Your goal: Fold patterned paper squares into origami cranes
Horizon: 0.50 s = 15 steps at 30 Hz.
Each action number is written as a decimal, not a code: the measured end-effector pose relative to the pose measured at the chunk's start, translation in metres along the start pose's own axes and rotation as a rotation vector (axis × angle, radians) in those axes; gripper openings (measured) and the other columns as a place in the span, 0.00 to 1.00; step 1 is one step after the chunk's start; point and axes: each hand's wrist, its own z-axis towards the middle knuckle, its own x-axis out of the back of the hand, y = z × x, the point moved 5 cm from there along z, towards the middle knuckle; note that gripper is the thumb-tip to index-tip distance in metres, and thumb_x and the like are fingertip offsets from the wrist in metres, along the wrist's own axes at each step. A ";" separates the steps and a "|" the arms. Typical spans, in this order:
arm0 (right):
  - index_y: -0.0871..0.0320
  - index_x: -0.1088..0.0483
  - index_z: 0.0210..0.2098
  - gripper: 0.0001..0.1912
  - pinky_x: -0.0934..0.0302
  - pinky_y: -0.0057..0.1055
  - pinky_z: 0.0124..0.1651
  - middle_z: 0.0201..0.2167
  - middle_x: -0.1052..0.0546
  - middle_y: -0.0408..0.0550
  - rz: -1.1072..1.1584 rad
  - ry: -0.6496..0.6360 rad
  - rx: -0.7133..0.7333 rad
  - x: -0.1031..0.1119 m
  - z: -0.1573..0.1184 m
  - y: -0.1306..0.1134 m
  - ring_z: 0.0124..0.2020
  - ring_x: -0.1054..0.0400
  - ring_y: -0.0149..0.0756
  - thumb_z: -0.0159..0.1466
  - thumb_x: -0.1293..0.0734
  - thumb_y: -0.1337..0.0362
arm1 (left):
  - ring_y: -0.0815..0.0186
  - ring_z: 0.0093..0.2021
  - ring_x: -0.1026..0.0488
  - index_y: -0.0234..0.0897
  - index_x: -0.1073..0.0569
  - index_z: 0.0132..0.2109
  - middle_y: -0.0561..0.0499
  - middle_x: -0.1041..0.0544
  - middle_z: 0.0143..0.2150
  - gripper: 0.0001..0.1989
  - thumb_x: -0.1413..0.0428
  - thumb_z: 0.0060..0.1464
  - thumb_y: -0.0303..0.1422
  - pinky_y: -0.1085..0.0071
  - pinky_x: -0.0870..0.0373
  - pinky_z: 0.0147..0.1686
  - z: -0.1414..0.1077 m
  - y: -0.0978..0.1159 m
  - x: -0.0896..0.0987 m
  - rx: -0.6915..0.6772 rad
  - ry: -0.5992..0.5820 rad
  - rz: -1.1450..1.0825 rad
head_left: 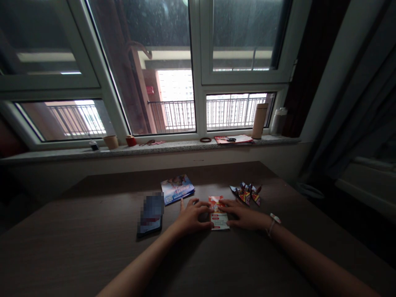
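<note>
A small printed sheet of paper (219, 222), red at the top and white with red labels lower down, lies flat on the table between my hands. My left hand (192, 216) touches its left edge with spread fingertips and thumb. From the other side, my right hand (243, 215) rests its outstretched fingers over the upper right part of the sheet, with the thumb by the right edge. Just beyond my right hand sits a small cluster of folded colourful paper pieces (247, 193). A stack of blue-purple printed leaflets (177, 188) lies past my left hand.
A dark phone (151, 216) lies on the brown table (93, 255), left of my left hand. Along the windowsill (182, 145) stand a tan cylinder (260, 121), a white bottle (279, 121), a paper cup (110, 142), a red spool (131, 141), and scissors (230, 140) on papers.
</note>
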 end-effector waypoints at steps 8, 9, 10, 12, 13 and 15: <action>0.48 0.44 0.65 0.40 0.63 0.51 0.70 0.69 0.47 0.52 0.011 -0.060 -0.025 0.003 -0.002 -0.004 0.70 0.56 0.49 0.57 0.28 0.54 | 0.44 0.65 0.47 0.59 0.27 0.54 0.56 0.30 0.62 0.26 0.37 0.46 0.52 0.32 0.74 0.62 -0.001 0.002 0.001 0.013 -0.008 0.004; 0.48 0.44 0.65 0.40 0.64 0.51 0.70 0.69 0.47 0.52 0.014 -0.062 -0.024 0.004 -0.002 -0.004 0.70 0.57 0.49 0.57 0.28 0.53 | 0.44 0.66 0.47 0.60 0.27 0.54 0.56 0.30 0.62 0.27 0.37 0.45 0.52 0.32 0.74 0.62 -0.001 0.002 0.001 0.013 -0.008 0.004; 0.48 0.45 0.66 0.41 0.64 0.51 0.70 0.70 0.48 0.52 0.016 -0.071 -0.027 0.004 -0.002 -0.004 0.70 0.57 0.49 0.57 0.28 0.52 | 0.44 0.66 0.47 0.60 0.27 0.54 0.57 0.30 0.62 0.27 0.37 0.45 0.52 0.31 0.75 0.61 -0.001 0.002 0.001 0.014 -0.009 0.001; 0.48 0.45 0.66 0.41 0.65 0.51 0.70 0.70 0.49 0.52 0.023 -0.082 -0.035 0.004 -0.003 -0.003 0.70 0.58 0.50 0.57 0.28 0.52 | 0.43 0.66 0.47 0.60 0.27 0.53 0.56 0.31 0.62 0.26 0.36 0.45 0.52 0.30 0.76 0.60 -0.001 0.002 0.001 0.019 -0.012 -0.007; 0.48 0.45 0.66 0.42 0.65 0.51 0.70 0.70 0.49 0.52 0.030 -0.082 -0.034 0.004 -0.003 -0.004 0.70 0.58 0.50 0.56 0.28 0.51 | 0.43 0.66 0.48 0.60 0.27 0.53 0.56 0.31 0.62 0.26 0.36 0.46 0.52 0.29 0.77 0.60 -0.001 0.002 0.001 0.020 -0.014 -0.012; 0.49 0.45 0.66 0.42 0.66 0.51 0.70 0.70 0.49 0.52 0.044 -0.080 -0.030 0.005 -0.004 -0.004 0.70 0.58 0.50 0.56 0.28 0.51 | 0.43 0.66 0.48 0.59 0.27 0.53 0.56 0.31 0.62 0.26 0.36 0.46 0.51 0.29 0.78 0.59 -0.001 0.002 0.001 0.022 -0.015 -0.016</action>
